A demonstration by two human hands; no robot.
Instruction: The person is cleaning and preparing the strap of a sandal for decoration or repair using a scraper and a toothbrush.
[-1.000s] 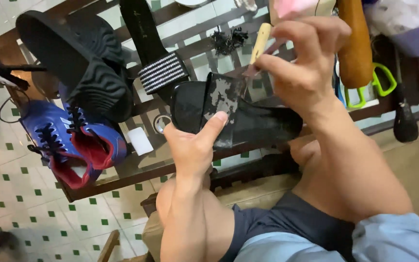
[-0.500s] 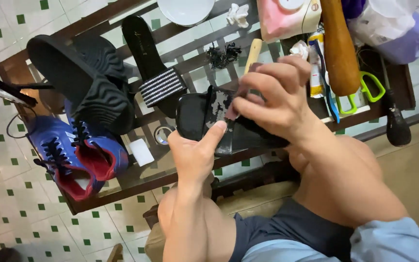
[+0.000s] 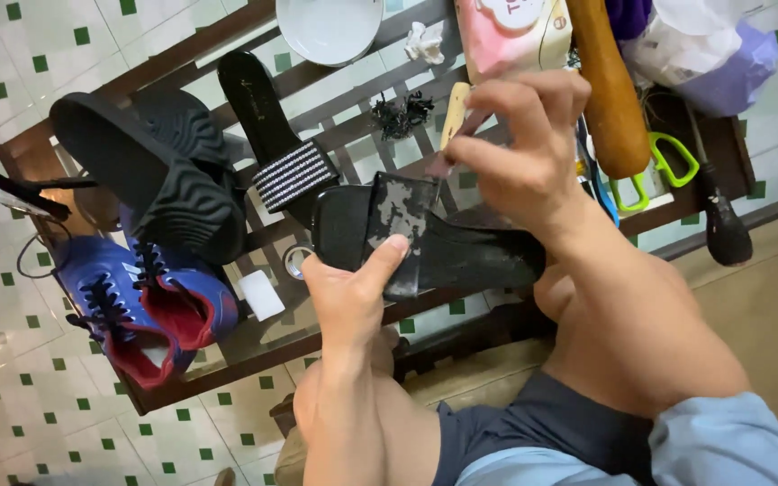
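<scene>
Your left hand [image 3: 348, 297] grips the black sandal [image 3: 425, 243] above the worktop [image 3: 254, 342]; your right hand [image 3: 520, 148] pinches a knife [image 3: 452, 121] at its strap; a slip could cut your thumb.

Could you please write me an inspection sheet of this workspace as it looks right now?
Surface: low wooden slatted table with a glass top, over a white floor with green squares.
Job's things: black sandal, strap patchy grey, held over the table; thin brush with a pale handle, tip near the strap.
Clutter: black slide, black sandal with striped strap, blue and red sneakers, white bowl, pink packet, wooden rolling pin, green-handled scissors, white block.
Grippers: left hand grips the sandal at its strap; right hand pinches the brush.
Cables: thin black cord at the table's left end.
Surroundings: the person's bare knees and blue shorts; plastic bags top right.
</scene>
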